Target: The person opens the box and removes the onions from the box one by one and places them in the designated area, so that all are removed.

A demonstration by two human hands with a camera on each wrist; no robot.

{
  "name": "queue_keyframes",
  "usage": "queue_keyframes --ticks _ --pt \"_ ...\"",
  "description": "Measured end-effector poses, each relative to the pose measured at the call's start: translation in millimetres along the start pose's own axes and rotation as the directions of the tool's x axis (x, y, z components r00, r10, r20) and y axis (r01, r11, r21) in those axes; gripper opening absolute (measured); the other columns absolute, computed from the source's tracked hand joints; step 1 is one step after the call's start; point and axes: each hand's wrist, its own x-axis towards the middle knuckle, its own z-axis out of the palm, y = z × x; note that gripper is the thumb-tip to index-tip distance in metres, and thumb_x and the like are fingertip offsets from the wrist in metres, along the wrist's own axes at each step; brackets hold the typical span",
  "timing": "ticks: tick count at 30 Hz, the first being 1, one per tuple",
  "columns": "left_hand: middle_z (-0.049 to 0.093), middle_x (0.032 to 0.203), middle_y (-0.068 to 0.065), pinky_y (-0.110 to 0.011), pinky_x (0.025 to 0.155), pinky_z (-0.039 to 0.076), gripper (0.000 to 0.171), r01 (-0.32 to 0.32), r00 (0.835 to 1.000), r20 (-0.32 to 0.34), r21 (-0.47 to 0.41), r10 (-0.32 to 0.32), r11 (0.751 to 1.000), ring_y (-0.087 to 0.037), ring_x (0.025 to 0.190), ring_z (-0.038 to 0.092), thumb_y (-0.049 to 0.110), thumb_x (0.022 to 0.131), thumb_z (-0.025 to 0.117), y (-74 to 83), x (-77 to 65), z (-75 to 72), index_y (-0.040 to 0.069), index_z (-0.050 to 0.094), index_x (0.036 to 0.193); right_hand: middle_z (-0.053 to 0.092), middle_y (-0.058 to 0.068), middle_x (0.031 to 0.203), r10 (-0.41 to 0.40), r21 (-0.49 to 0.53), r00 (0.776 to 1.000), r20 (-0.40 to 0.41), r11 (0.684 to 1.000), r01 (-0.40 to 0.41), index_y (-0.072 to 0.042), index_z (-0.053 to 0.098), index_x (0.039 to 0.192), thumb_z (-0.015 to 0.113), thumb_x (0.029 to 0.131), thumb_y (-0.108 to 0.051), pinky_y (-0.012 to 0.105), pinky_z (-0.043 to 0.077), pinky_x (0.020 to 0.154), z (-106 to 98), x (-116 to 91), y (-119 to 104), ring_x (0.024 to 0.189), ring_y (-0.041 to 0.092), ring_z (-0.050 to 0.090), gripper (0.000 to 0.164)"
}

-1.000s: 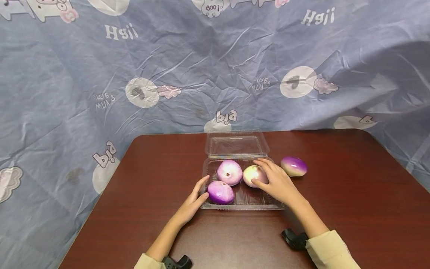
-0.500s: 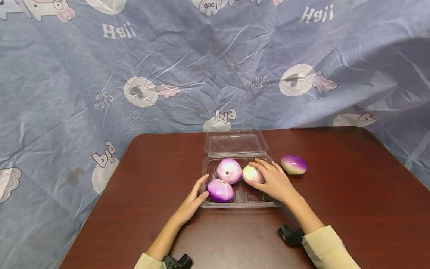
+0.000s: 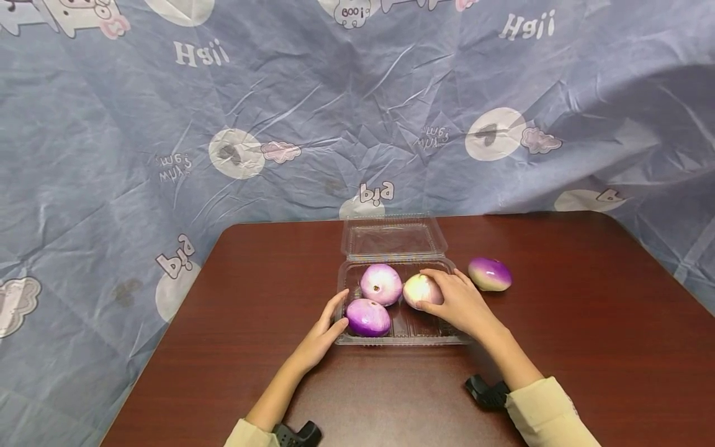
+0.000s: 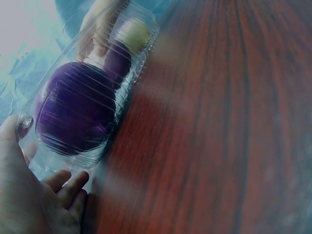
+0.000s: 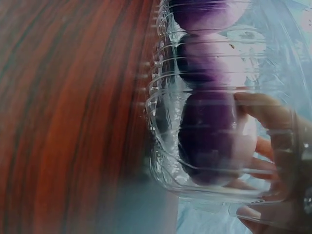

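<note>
A clear plastic clamshell box (image 3: 402, 340) sits on the table with its lid folded back. Inside, on the left, are two purple-and-white onions, one behind (image 3: 381, 284) and one in front (image 3: 368, 318). My right hand (image 3: 460, 302) curls its fingers and thumb round a paler onion (image 3: 420, 290) on the box's right side; the right wrist view shows this onion (image 5: 207, 139) through the clear wall. My left hand (image 3: 318, 338) rests against the box's left wall, fingers loosely extended. In the left wrist view its thumb lies by the rim.
Another onion (image 3: 490, 274), purple above and cream below, lies on the brown table (image 3: 251, 279) just right of the box. The raised clear lid (image 3: 393, 239) extends towards the back edge. Behind the table hangs a blue printed cloth (image 3: 313, 112).
My right hand's fingers have drawn in slightly round the paler onion, which stays in nearly the same spot. My left hand stays at the box's left side.
</note>
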Motion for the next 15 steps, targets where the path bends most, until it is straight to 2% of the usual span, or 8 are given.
queue_keyframes --ticks 6,15 --pt "0.014 0.151 -0.016 -0.056 0.111 0.008 0.054 -0.010 1.000 -0.003 0.000 0.010 1.000 -0.028 0.141 0.008 0.015 0.097 0.038 0.1 0.0 0.2 0.009 0.015 0.145 0.058 0.010 0.122 -0.039 0.013 0.997 -0.060 0.999 0.040 -0.008 0.052 0.123 0.071 0.073 -0.039 0.049 0.026 0.106 -3 -4 0 0.118 0.026 0.050 0.062" --pt "0.014 0.152 -0.014 -0.056 0.111 0.006 0.054 0.000 1.000 -0.001 -0.012 0.000 1.000 -0.028 0.141 0.007 0.017 0.097 0.038 0.4 -0.7 -0.2 0.013 0.015 0.145 0.056 0.010 0.125 -0.036 0.029 0.997 -0.064 0.999 0.038 -0.010 0.050 0.126 0.071 0.074 -0.040 0.049 0.022 0.109 -14 -10 -4 0.121 0.026 0.047 0.063"
